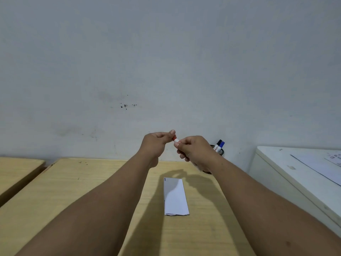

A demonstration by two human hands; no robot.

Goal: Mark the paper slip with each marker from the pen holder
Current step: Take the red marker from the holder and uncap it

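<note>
A white paper slip (pixel 175 196) lies flat on the wooden table (pixel 92 191), with small dark marks along its left edge. Above it I hold a red marker (pixel 175 139) between both hands. My left hand (pixel 156 143) pinches the red cap end, and my right hand (pixel 193 148) grips the white barrel; most of the marker is hidden in my fingers. Behind my right hand a black mesh pen holder (pixel 220 152) stands against the wall, with a black-capped and a blue-capped marker (pixel 220 144) sticking out.
A second wooden table (pixel 16 172) stands at the left with a gap between. A white cabinet (pixel 299 174) with papers on top is at the right. A grey wall runs right behind the table.
</note>
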